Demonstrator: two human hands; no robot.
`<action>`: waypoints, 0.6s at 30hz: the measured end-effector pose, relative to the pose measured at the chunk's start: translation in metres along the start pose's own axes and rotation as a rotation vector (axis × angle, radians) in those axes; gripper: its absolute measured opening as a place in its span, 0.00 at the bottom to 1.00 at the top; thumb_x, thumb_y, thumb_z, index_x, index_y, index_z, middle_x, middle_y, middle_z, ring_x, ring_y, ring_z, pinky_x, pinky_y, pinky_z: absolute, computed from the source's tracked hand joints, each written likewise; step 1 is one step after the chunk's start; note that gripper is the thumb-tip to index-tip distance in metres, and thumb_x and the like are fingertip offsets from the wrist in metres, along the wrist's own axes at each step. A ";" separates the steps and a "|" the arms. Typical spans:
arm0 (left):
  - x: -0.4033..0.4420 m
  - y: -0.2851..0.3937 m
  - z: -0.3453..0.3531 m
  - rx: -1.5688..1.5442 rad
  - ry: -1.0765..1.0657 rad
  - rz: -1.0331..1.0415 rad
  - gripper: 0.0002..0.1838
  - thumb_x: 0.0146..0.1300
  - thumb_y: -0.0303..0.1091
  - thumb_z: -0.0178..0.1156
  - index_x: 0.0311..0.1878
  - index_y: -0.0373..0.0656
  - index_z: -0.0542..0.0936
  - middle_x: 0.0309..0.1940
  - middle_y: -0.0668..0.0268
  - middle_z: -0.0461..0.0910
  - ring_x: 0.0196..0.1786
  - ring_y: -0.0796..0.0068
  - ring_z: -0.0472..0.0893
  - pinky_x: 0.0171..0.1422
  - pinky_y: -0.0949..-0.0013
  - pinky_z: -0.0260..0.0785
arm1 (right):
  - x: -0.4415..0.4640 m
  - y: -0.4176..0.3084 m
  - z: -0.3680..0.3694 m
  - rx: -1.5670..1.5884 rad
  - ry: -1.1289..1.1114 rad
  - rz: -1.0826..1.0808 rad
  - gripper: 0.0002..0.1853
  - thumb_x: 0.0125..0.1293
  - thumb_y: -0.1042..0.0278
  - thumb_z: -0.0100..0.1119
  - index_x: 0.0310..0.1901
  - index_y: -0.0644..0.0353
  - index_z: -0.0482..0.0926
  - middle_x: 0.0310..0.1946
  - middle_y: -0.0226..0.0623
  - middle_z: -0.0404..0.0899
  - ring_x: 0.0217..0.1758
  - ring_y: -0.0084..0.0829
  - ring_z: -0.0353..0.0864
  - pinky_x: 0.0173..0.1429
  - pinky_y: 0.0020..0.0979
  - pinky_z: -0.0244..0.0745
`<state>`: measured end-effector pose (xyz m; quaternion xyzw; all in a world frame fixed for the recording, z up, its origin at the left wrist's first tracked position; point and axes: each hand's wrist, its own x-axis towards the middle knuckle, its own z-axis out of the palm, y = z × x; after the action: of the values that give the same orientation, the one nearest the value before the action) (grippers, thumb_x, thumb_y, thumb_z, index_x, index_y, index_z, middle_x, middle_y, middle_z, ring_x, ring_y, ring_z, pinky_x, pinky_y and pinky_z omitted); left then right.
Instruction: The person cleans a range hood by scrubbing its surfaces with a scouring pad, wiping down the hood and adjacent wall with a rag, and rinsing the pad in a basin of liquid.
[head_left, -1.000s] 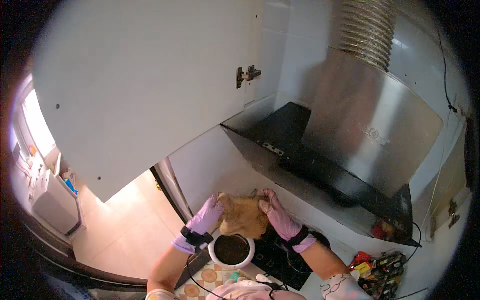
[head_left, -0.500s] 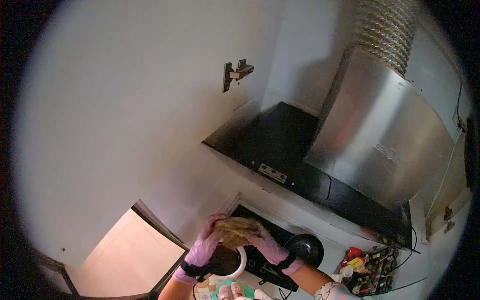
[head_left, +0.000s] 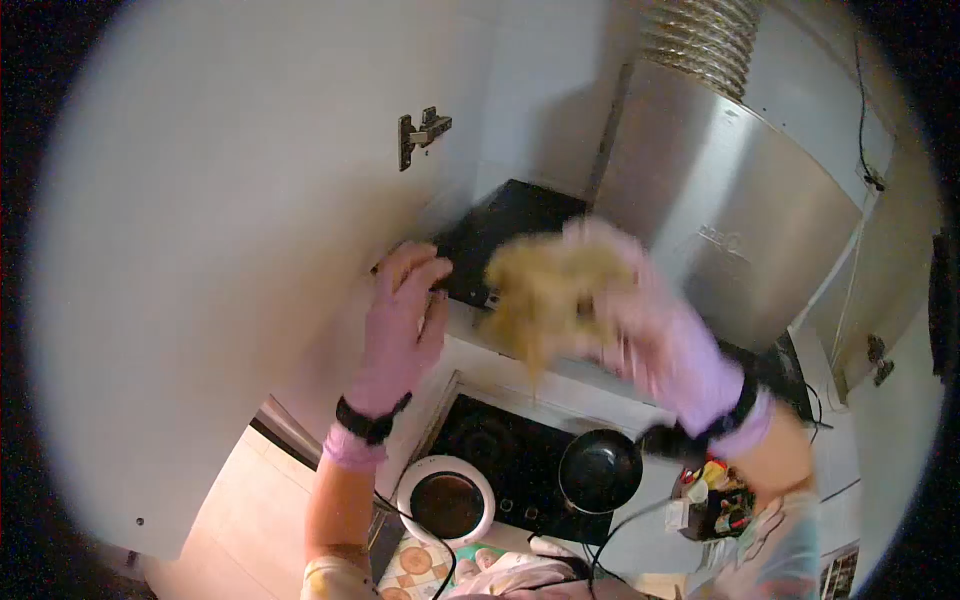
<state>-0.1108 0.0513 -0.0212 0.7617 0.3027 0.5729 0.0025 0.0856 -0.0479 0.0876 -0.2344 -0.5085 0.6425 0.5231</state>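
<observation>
A yellowish-brown cloth [head_left: 550, 285], smeared by motion, hangs from my right hand [head_left: 650, 325], whose pink-gloved fingers are closed on it in front of the range hood [head_left: 730, 200]. My left hand [head_left: 395, 320], also in a pink glove, is raised at the left front edge of the hood, near the cabinet door [head_left: 220, 250]. Its fingers are apart and slightly bent, with nothing held. Whether the fingertips touch the hood edge I cannot tell.
Below lie a black cooktop [head_left: 480, 440], a black pan [head_left: 600, 470] and a white-rimmed pot [head_left: 445, 505] with dark contents. A container of bottles and packets [head_left: 715, 500] stands at the right. A ribbed duct [head_left: 705, 40] rises above the hood.
Both hands have risen from above the cooktop to the hood. My left hand has let go of the cloth, and my right hand has carried it up and to the right.
</observation>
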 end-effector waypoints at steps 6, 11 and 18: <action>0.005 -0.046 0.021 0.257 -0.146 0.053 0.09 0.58 0.33 0.52 0.38 0.41 0.78 0.38 0.58 0.76 0.45 0.57 0.73 0.55 0.60 0.63 | 0.145 -0.009 -0.035 -1.368 0.007 -0.118 0.12 0.62 0.68 0.45 0.46 0.60 0.71 0.44 0.43 0.74 0.41 0.39 0.77 0.47 0.34 0.72; 0.009 -0.039 0.015 0.353 -0.331 0.041 0.10 0.60 0.36 0.49 0.32 0.42 0.78 0.32 0.60 0.78 0.41 0.61 0.75 0.51 0.60 0.63 | 0.177 0.034 -0.064 -2.594 -1.205 0.270 0.27 0.24 0.74 0.73 0.35 0.58 0.76 0.41 0.39 0.77 0.44 0.43 0.78 0.43 0.36 0.75; 0.006 -0.043 0.018 0.246 -0.140 0.070 0.12 0.60 0.36 0.51 0.28 0.39 0.78 0.29 0.55 0.78 0.34 0.53 0.75 0.41 0.56 0.67 | 0.241 0.122 -0.199 -2.733 -0.832 0.151 0.19 0.31 0.66 0.69 0.30 0.61 0.79 0.27 0.42 0.79 0.36 0.39 0.79 0.40 0.45 0.76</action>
<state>-0.1139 0.0954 -0.0376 0.8045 0.3428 0.4767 -0.0896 0.1158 0.2612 -0.0411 -0.3692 -0.8172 -0.2963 -0.3287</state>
